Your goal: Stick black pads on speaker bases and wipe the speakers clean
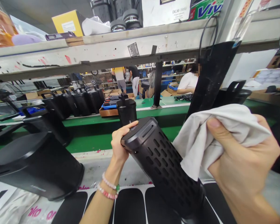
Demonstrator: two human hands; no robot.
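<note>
A black speaker (163, 161) with a grille of slanted oval slots leans over at the middle of the head view. My left hand (121, 140) grips its upper end, the thumb side hidden behind the casing. To the right, my right hand (242, 155) pinches a pale grey cloth (200, 133) between thumb and fingers. The cloth hangs down beside the grille; whether it touches cannot be told. Under the speaker lies a sheet of black rounded pads (129, 205) with white borders.
Another black speaker (44, 165) stands at the left. Several more (77, 101) line the green conveyor (88, 133) beyond the bench. An overhead shelf (102, 46) carries boxes and speaker drivers. A dark slanted panel (210, 74) hangs at the right. Other people (189, 82) are in the background.
</note>
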